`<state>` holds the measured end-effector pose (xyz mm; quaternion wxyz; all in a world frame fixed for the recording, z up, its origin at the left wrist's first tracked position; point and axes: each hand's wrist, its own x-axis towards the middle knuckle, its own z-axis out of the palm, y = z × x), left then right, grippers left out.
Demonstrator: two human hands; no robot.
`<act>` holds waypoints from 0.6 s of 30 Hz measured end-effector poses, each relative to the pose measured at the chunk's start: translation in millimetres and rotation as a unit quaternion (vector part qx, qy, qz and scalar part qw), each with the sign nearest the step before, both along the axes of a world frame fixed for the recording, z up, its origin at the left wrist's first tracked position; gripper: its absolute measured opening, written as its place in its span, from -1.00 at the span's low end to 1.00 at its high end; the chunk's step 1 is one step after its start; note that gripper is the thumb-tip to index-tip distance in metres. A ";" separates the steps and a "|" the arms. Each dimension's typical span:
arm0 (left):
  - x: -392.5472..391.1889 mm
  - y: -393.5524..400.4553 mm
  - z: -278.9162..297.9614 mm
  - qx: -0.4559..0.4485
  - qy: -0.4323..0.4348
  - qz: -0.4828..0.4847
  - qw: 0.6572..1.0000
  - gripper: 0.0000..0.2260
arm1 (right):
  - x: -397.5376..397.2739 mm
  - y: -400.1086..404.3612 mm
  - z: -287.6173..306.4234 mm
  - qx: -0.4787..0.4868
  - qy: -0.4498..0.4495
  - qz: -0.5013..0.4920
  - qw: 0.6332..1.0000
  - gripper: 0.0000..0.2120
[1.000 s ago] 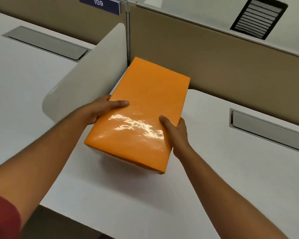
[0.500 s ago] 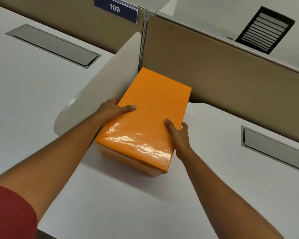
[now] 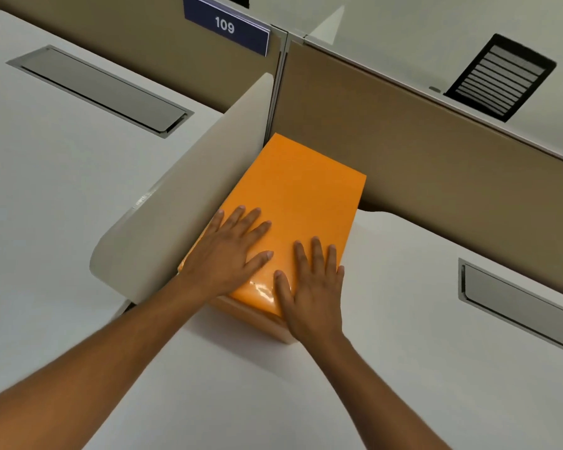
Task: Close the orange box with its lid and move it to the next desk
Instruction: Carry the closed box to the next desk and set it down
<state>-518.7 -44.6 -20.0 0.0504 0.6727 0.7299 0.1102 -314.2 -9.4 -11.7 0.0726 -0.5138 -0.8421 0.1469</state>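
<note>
Desks first, going left to right: the left desk (image 3: 46, 190) is plain white with a grey cable hatch (image 3: 101, 89) set into it; behind it runs a tan partition (image 3: 420, 151) carrying a dark blue 109 sign (image 3: 226, 26); a pale curved divider (image 3: 182, 203) stands upright between the two desks. Right beside that divider, touching or nearly so, sits the orange box (image 3: 251, 315) on the right desk (image 3: 436, 352), far end close to the partition; its glossy orange lid (image 3: 299, 196) is on top and looks seated, with just a strip of the paler box wall showing under the near edge. Both hands are flat on the near part of the lid, not gripping anything; left hand (image 3: 228, 254) has its fingers spread wide, palm down, wrist hanging over the lid's left edge near the divider; right hand (image 3: 312, 287) is also laid out flat, fingers a bit closer together, thumb splayed toward the left hand, heel of the palm over the near right corner. Further right there's a second grey hatch (image 3: 517, 303) in the right desk; up top right, beyond the partition, a black slatted vent (image 3: 501, 76).
</note>
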 end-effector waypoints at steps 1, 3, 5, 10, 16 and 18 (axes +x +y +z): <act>-3.8 9.0 1.6 -0.004 -0.001 0.000 1.000 -0.32 | -3.9 8.6 -0.4 0.002 -0.005 0.000 1.000 -0.31; -11.1 28.9 4.9 -0.012 0.001 0.002 1.000 -0.31 | -12.0 28.4 -0.5 0.005 -0.007 -0.002 1.000 -0.31; -18.7 49.9 6.8 -0.018 0.004 0.003 1.000 -0.34 | -20.0 49.4 1.0 0.006 -0.005 -0.001 1.000 -0.31; -33.5 88.5 8.1 -0.024 0.006 0.003 1.000 -0.36 | -35.5 88.0 2.4 0.012 0.005 -0.002 1.000 -0.32; -35.6 102.2 7.5 -0.023 0.017 0.010 1.000 -0.36 | -39.8 106.7 0.6 0.011 0.002 0.004 1.000 -0.31; -34.8 102.9 8.3 -0.027 0.024 0.012 0.999 -0.36 | -39.1 108.8 -0.4 0.008 -0.002 0.006 1.000 -0.30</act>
